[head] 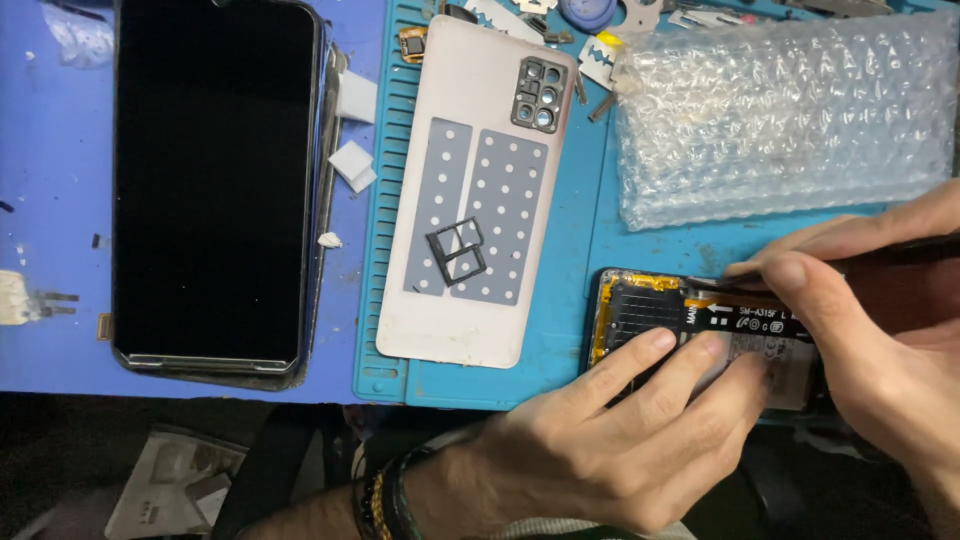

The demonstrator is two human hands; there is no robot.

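An opened phone body [640,315] with its battery and circuit board showing lies at the near edge of the blue work mat [560,330]. My left hand [610,430] presses its fingers flat on the battery. My right hand [880,330] grips a thin dark tool [800,275] whose tip rests at the top edge of the phone body. A pale phone back cover [470,180] lies inside-up on the mat with a small black card tray [457,252] on it. A black phone screen [215,185] lies at the left.
A sheet of bubble wrap [785,110] covers the mat's far right. Small white scraps [352,160] sit between screen and cover. Loose small parts [560,25] lie along the far edge. Crumpled paper [175,480] lies below the table edge.
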